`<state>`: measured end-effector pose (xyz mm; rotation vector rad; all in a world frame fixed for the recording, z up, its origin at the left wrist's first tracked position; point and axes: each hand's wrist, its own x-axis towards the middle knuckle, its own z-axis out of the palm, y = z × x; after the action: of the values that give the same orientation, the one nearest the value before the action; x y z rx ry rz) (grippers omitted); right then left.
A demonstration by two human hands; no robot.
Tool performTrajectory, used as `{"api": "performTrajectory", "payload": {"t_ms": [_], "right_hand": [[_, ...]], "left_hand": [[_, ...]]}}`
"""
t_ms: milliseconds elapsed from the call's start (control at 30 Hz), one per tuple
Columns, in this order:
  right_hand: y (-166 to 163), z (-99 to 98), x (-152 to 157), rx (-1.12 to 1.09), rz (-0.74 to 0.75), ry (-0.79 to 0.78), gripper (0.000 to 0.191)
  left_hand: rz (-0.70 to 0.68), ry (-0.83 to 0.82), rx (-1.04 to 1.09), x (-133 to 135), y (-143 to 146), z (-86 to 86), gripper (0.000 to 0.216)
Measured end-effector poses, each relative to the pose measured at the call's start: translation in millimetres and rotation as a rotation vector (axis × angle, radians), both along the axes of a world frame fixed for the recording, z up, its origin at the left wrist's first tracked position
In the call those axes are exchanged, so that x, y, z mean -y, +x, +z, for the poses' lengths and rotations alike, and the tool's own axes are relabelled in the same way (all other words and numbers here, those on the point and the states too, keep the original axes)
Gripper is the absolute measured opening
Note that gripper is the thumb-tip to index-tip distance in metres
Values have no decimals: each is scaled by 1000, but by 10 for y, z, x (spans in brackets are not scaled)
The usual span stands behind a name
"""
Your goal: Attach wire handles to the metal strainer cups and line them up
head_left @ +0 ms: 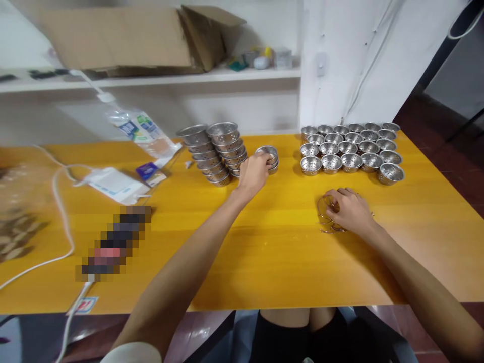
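Short stack of perforated steel cups [270, 156], upright, mid-surface towards the far edge. My left hand [254, 171] is on it from the near-left side, grip closed round the stack wall, fingers wrapped on the cups

Wire rings [325, 214] lie flat in a loose pile, nearer me and to the right of that stack, well apart from it. My right hand [350, 209] is palm down over them, fingers curled, touching; can't tell if that grip pinches a ring or only rests on it

So: left hand nearer the cups, right hand nearer the rings, bare yellow surface [280, 252] between

Outward: two leaning stacks [217, 151] of the same cups just left of my left hand; grid of single cups [350, 151] at far right, mouths up. Plastic bag [145, 131] at far left has blue-green print, too blurred to read. Cardboard box [124, 40] on the shelf [264, 74] behind
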<state>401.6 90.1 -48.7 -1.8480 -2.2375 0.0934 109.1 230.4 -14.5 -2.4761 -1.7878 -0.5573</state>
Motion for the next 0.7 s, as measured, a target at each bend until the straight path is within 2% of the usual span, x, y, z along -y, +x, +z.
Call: {"api": "performTrajectory", "payload": {"t_ms": [100, 167, 233, 300, 367, 533, 700], "right_hand": [[-44, -5, 5, -21, -18, -32, 36], [-83, -17, 13, -42, -34, -24, 38], [-112, -29, 19, -65, -46, -12, 40], [-123, -33, 22, -89, -47, -6, 40], [-115, -30, 23, -119, -39, -8, 38], [-51, -24, 17, -262, -32, 14, 28], [-19, -9, 16, -368, -49, 29, 20]], "left_hand": [[4, 45, 23, 58, -23, 61, 19], [-45, 102, 81, 176, -42, 79, 17], [-203, 128, 179, 352, -67, 53, 15], [-451, 33, 280, 556, -98, -16, 16], [-601, -85, 376, 748, -130, -106, 20], [-651, -223, 499, 1044, -173, -282, 23], [-744, -344, 531, 1153, -153, -330, 22]]}}
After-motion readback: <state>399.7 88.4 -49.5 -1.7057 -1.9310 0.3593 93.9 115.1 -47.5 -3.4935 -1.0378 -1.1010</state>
